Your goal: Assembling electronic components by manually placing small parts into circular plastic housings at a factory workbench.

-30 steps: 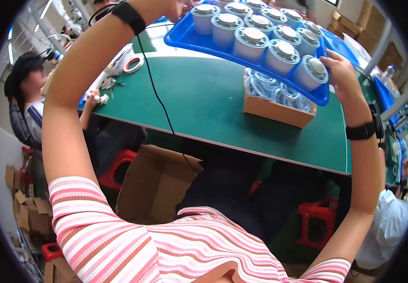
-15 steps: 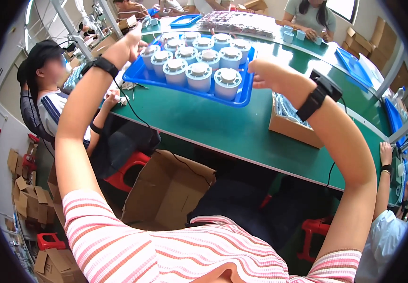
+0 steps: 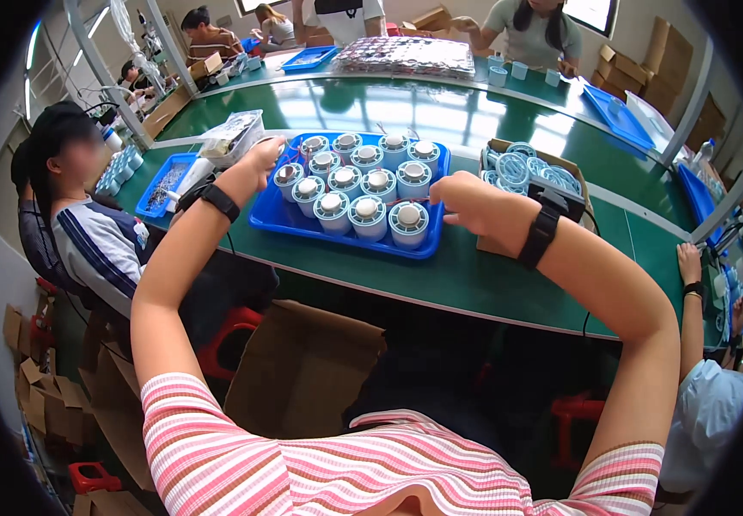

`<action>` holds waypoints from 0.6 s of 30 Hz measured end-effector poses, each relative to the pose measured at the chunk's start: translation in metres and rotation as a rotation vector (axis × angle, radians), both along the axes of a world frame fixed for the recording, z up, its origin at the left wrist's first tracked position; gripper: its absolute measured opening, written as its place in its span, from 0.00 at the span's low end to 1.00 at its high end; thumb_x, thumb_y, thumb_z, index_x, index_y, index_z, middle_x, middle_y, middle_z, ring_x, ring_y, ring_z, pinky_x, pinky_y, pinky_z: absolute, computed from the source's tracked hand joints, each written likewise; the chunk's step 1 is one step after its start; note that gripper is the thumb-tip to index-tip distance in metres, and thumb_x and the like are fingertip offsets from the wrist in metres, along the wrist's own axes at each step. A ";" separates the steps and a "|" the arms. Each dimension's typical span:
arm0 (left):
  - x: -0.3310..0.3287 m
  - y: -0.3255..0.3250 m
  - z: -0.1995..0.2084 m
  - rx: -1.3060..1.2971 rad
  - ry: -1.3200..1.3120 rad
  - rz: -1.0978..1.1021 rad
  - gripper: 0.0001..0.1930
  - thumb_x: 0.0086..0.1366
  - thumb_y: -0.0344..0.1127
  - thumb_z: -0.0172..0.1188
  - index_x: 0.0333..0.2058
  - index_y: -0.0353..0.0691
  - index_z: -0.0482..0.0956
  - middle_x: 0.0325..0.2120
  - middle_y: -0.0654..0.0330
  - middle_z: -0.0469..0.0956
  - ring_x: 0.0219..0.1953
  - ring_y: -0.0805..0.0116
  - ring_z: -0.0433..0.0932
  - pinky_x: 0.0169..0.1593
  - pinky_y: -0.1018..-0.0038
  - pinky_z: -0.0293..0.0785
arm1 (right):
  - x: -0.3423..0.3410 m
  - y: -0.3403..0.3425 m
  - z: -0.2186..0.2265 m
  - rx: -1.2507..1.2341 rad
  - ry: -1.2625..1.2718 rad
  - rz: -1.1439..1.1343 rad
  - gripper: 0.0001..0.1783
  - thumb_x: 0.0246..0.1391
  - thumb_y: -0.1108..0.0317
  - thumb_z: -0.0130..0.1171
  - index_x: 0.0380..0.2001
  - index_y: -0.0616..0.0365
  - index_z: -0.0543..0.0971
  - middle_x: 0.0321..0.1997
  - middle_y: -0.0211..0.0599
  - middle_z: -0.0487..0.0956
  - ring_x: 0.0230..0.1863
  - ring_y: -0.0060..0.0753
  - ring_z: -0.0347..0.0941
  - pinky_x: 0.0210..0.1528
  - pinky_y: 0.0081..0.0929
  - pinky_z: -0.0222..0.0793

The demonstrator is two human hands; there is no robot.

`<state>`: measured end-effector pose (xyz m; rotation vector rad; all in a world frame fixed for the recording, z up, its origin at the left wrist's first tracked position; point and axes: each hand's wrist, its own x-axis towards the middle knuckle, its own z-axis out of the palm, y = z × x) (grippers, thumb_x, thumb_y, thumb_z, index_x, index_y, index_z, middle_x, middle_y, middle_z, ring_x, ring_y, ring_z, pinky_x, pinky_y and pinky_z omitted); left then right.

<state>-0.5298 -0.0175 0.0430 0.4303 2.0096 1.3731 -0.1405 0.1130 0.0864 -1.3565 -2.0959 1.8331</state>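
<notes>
A blue tray [image 3: 281,219] is level in front of me over the near part of the green table. It carries several light-blue cylinders [image 3: 367,218] with slotted round tops, many with a white knob in the middle; thin red wires show among them. At the tray's left end my left hand [image 3: 261,163] is closed on the rim, its fingers partly hidden. My right hand [image 3: 479,205] grips the right end, fingers curled at the edge. Whether the tray's underside touches the table I cannot tell.
Right of the tray, behind my right wrist, a cardboard box [image 3: 590,211] holds light-blue rings [image 3: 517,168]. To the left are a clear bin [image 3: 238,142] and a small blue tray [image 3: 149,202]. A person [image 3: 88,224] sits at my left; others work across the green table [image 3: 345,107].
The loaded tray has come lower and nearer to me, with both hands still at its ends. The clear bin and small blue tray at the left now show. My view has shifted.
</notes>
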 end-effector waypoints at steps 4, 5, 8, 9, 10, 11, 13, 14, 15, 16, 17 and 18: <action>0.042 -0.001 0.007 0.004 0.658 -0.019 0.34 0.73 0.56 0.55 0.64 0.33 0.67 0.61 0.47 0.69 0.61 0.50 0.69 0.60 0.54 0.71 | 0.035 -0.026 0.017 0.118 -0.040 0.104 0.24 0.57 0.72 0.58 0.57 0.62 0.74 0.59 0.46 0.72 0.56 0.42 0.74 0.59 0.37 0.73; 0.071 0.001 0.014 -0.072 1.243 0.145 0.31 0.73 0.54 0.55 0.63 0.33 0.68 0.63 0.48 0.65 0.64 0.46 0.65 0.64 0.53 0.66 | 0.049 -0.040 0.025 0.247 -0.058 0.138 0.23 0.57 0.73 0.56 0.57 0.62 0.74 0.61 0.47 0.72 0.57 0.43 0.74 0.60 0.35 0.72; 0.149 -0.018 0.019 0.355 1.495 -0.182 0.34 0.72 0.58 0.56 0.66 0.38 0.66 0.68 0.47 0.58 0.68 0.43 0.58 0.69 0.45 0.51 | 0.096 -0.052 0.000 0.664 0.210 0.390 0.23 0.56 0.80 0.51 0.56 0.62 0.77 0.63 0.49 0.73 0.58 0.46 0.74 0.59 0.32 0.73; 0.174 -0.033 0.016 0.343 1.539 -0.274 0.36 0.71 0.59 0.57 0.68 0.40 0.65 0.69 0.47 0.57 0.69 0.43 0.57 0.69 0.42 0.49 | 0.109 -0.051 -0.005 0.764 0.324 0.515 0.24 0.54 0.82 0.50 0.56 0.61 0.77 0.61 0.49 0.74 0.58 0.47 0.75 0.56 0.33 0.75; 0.191 -0.044 0.009 0.346 1.530 -0.262 0.36 0.71 0.59 0.57 0.68 0.40 0.65 0.69 0.47 0.57 0.69 0.43 0.57 0.69 0.42 0.49 | 0.122 -0.053 -0.008 0.863 0.432 0.639 0.25 0.53 0.84 0.49 0.55 0.60 0.77 0.59 0.49 0.75 0.57 0.49 0.76 0.53 0.34 0.76; 0.205 -0.055 0.000 0.350 1.603 -0.427 0.38 0.71 0.61 0.58 0.69 0.42 0.63 0.70 0.46 0.56 0.72 0.43 0.54 0.71 0.43 0.46 | 0.132 -0.058 -0.008 0.860 0.428 0.654 0.25 0.53 0.84 0.49 0.55 0.60 0.77 0.59 0.49 0.75 0.57 0.49 0.76 0.53 0.34 0.76; 0.219 -0.068 -0.017 0.349 1.667 -0.590 0.40 0.70 0.63 0.58 0.71 0.45 0.62 0.72 0.45 0.54 0.74 0.43 0.51 0.73 0.45 0.42 | 0.153 -0.068 0.001 0.981 0.457 0.659 0.22 0.51 0.87 0.49 0.48 0.62 0.80 0.52 0.46 0.79 0.53 0.49 0.79 0.49 0.34 0.77; 0.219 -0.070 -0.029 0.332 1.665 -0.561 0.44 0.68 0.64 0.60 0.72 0.44 0.59 0.73 0.46 0.52 0.75 0.42 0.49 0.72 0.42 0.42 | 0.163 -0.068 0.006 0.986 0.453 0.660 0.22 0.51 0.87 0.49 0.48 0.62 0.80 0.52 0.46 0.79 0.53 0.49 0.79 0.49 0.34 0.77; 0.219 -0.070 -0.040 0.312 1.661 -0.534 0.47 0.65 0.65 0.61 0.73 0.43 0.56 0.73 0.46 0.51 0.76 0.41 0.47 0.72 0.40 0.41 | 0.175 -0.063 0.010 1.035 0.462 0.637 0.21 0.50 0.87 0.50 0.46 0.62 0.81 0.51 0.45 0.80 0.52 0.47 0.79 0.48 0.33 0.77; 0.220 -0.070 -0.048 0.291 1.658 -0.508 0.51 0.63 0.66 0.63 0.75 0.43 0.53 0.74 0.47 0.49 0.77 0.40 0.44 0.72 0.38 0.40 | 0.188 -0.055 0.012 1.083 0.473 0.612 0.19 0.50 0.88 0.50 0.43 0.63 0.81 0.49 0.44 0.81 0.51 0.46 0.80 0.48 0.33 0.77; 0.220 -0.068 -0.049 0.293 1.663 -0.513 0.51 0.63 0.66 0.63 0.75 0.43 0.53 0.74 0.47 0.49 0.77 0.40 0.44 0.72 0.38 0.40 | 0.199 -0.047 0.012 1.131 0.488 0.579 0.17 0.50 0.88 0.51 0.40 0.63 0.82 0.48 0.43 0.82 0.50 0.45 0.80 0.48 0.32 0.77; 0.220 -0.066 -0.050 0.278 1.645 -0.456 0.53 0.62 0.67 0.64 0.75 0.42 0.51 0.75 0.47 0.49 0.77 0.40 0.43 0.72 0.37 0.39 | 0.209 -0.038 0.010 1.133 0.489 0.571 0.17 0.50 0.88 0.51 0.40 0.63 0.82 0.48 0.43 0.82 0.50 0.45 0.80 0.48 0.32 0.77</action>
